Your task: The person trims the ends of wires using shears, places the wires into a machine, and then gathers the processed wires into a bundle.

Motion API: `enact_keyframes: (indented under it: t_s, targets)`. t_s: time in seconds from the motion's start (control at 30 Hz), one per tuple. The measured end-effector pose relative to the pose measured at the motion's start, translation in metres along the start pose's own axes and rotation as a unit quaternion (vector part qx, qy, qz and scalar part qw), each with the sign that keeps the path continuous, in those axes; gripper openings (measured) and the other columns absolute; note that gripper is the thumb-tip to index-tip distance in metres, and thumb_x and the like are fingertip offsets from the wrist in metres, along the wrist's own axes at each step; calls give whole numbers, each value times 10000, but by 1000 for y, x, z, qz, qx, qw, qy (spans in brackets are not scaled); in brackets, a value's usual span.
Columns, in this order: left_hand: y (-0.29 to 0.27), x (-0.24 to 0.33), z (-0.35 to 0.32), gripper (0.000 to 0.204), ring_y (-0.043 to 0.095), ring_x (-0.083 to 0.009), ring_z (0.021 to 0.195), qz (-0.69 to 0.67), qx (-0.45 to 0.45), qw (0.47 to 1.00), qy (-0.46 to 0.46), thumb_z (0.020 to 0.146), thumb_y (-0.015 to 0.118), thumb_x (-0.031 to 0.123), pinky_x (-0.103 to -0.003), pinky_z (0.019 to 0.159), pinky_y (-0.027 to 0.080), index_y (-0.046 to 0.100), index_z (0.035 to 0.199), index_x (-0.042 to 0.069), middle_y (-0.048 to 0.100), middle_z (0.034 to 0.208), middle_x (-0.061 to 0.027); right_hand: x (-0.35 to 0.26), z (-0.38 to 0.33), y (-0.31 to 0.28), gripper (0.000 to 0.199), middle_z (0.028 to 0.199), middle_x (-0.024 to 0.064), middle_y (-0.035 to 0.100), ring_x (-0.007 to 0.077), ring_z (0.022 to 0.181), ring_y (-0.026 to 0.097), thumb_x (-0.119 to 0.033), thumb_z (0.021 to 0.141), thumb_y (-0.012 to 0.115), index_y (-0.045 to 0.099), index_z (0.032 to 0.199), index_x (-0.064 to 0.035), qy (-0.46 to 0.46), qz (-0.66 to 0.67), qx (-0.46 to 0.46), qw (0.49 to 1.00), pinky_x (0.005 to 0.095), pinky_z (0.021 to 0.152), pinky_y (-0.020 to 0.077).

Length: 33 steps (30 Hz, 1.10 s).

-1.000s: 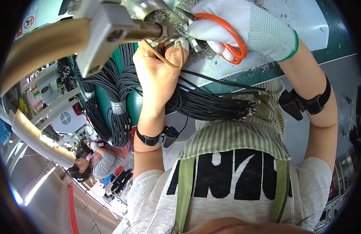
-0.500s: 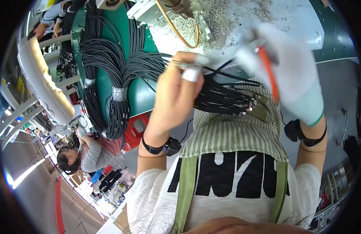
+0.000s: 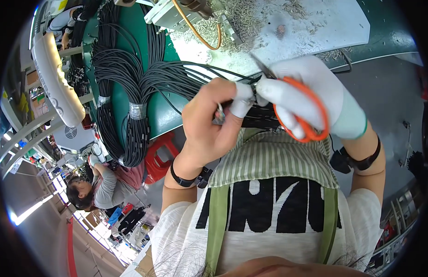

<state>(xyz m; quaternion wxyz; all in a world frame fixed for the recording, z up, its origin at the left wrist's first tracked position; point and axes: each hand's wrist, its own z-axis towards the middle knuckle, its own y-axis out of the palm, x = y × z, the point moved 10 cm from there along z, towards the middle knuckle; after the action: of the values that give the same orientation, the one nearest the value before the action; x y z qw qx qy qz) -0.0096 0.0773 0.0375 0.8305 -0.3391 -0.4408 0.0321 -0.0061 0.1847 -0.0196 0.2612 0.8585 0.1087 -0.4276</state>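
Note:
My left hand [image 3: 207, 122], with white finger covers on thumb and forefinger, is closed in a pinch on the end part of a black cable [image 3: 218, 70]. A small pale, multicoloured tip pokes out by its curled fingers; what it belongs to I cannot make out. My right hand [image 3: 315, 83], in a white glove, holds orange-handled scissors [image 3: 321, 108], blades pointing up and left. Its thumb and forefinger meet my left fingertips at the cable, hiding the exact contact. Below the hands, further black cable ends [image 3: 264, 121] hang over the table edge toward the striped apron [image 3: 274, 159].
Tied bundles of black cable [image 3: 139, 113] lie on the green table [image 3: 165, 111] at left. A white board [image 3: 334, 30] holds many small metal bits [image 3: 251, 23] beside a machine [image 3: 170, 14]. A red stool [image 3: 158, 159] and a seated person [image 3: 110, 187] are at lower left.
My right hand has come left and slightly down to meet my left hand, and the scissors' orange loops now show. My left hand has moved slightly down and right.

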Motion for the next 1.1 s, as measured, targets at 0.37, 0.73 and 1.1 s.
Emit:
enact_keyframes:
  t_s: [0.37,0.73,1.1]
  targets:
    - [30,-43,-13,127,492,-43,614,-515,-8,794,-323,857,584,-29,-171,510,349,562,976,9,585,797,-16,-53,-38,8,136,568,70,516,208,456,520,-80,736,668,615,857,-48,-461,-398,200,767,301,427,384]
    - [7,-43,-3,121,442,-7,629,-213,62,936,-274,834,622,-10,-166,539,343,597,950,-30,526,724,44,-68,-43,4,194,601,67,521,225,511,522,-153,722,720,623,865,-65,-370,-560,263,693,308,462,395]
    - [28,-44,-7,203,427,-10,560,-426,-10,837,-344,811,581,-33,-168,487,322,591,1008,13,530,700,32,-69,-34,-11,171,603,81,526,234,480,519,-167,737,700,609,826,-54,-408,-435,187,781,311,445,388]
